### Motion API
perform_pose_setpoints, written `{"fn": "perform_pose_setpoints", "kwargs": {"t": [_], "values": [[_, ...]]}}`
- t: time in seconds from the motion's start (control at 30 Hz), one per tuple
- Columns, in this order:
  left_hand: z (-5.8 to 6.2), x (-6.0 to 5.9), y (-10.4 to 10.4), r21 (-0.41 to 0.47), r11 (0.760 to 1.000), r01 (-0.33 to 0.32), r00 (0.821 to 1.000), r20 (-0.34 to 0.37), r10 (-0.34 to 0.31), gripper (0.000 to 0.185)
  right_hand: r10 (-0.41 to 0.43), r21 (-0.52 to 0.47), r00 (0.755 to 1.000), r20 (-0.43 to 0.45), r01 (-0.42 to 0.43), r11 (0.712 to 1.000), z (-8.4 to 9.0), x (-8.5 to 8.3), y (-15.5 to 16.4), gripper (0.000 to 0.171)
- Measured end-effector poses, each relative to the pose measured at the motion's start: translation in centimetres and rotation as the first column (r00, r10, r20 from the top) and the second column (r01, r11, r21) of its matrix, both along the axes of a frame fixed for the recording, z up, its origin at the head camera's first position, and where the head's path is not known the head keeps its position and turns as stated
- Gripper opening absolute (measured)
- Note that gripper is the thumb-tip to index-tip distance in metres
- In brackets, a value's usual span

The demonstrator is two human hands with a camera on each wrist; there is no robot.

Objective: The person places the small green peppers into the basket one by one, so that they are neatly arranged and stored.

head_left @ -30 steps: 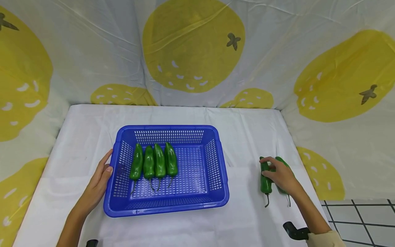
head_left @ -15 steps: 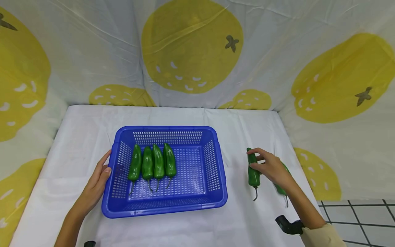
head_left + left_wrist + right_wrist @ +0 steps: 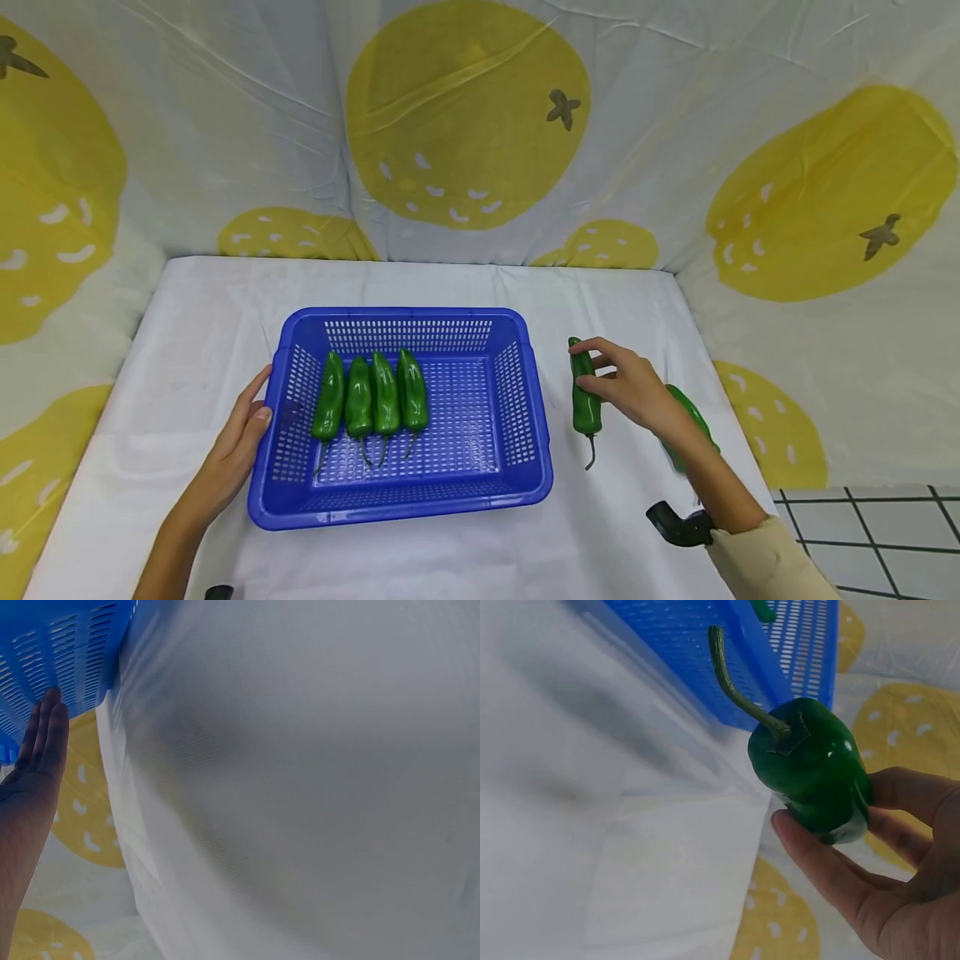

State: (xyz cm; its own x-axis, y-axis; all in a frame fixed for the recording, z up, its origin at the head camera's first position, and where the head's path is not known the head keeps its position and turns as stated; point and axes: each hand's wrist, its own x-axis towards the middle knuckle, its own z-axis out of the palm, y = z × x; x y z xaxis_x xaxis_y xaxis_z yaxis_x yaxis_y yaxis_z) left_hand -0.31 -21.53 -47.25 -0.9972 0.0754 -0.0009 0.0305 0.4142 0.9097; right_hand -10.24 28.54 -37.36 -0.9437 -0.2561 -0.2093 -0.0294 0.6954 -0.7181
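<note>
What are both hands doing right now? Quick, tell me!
Left hand: open, touching the side of the blue basket.
Right hand: holding a green pepper between thumb and fingers.

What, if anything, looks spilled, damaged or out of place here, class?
Nothing clearly stands out. Four peppers lie side by side in the basket, and the right hand holds another pepper. A sixth pepper lies on the cloth, partly hidden by the arm; no damage or spill shows.

A glossy green pepper (image 3: 587, 410), stem nearest the person, is pinched in the right hand (image 3: 628, 382) beside a blue slotted basket (image 3: 461, 417) with four peppers (image 3: 386, 396) inside.
</note>
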Motion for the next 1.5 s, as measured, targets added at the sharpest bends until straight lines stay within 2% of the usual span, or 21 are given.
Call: {"fn": "perform_pose_setpoints", "kwargs": {"t": [0.3,0.5,0.67,0.87,1.13,1.5], "values": [[0.1,-0.3,0.2,0.006,1.000,0.010,1.000,0.009,-0.011,0.057,0.047,-0.079,0.998,0.034,-0.044,0.996,1.0,-0.9,-2.5,0.038],[0.1,-0.6,0.3,0.012,1.000,0.016,1.000,0.010,-0.016,0.057,0.053,-0.124,0.997,0.054,-0.046,0.991,1.0,-1.3,-4.7,0.039],[0.0,-0.5,0.2,0.011,1.000,0.007,1.000,0.011,-0.007,0.057,0.062,-0.182,0.996,0.067,-0.048,0.982,0.4,-1.7,-6.5,0.040],[-0.1,-0.3,0.1,0.010,1.000,0.008,1.000,0.004,-0.008,0.057,0.062,-0.193,0.995,0.075,-0.046,0.980,-0.3,-2.2,-8.5,0.039],[-0.2,-0.1,0.0,0.016,1.000,0.010,1.000,0.005,-0.010,0.057,0.083,-0.269,0.991,0.102,-0.053,0.962,-1.1,-2.8,-10.7,0.039],[-0.1,-0.1,0.0,0.021,1.000,0.010,1.000,0.005,-0.010,0.057,0.084,-0.284,0.989,0.122,-0.046,0.958,-2.5,-3.3,-13.6,0.040]]}}
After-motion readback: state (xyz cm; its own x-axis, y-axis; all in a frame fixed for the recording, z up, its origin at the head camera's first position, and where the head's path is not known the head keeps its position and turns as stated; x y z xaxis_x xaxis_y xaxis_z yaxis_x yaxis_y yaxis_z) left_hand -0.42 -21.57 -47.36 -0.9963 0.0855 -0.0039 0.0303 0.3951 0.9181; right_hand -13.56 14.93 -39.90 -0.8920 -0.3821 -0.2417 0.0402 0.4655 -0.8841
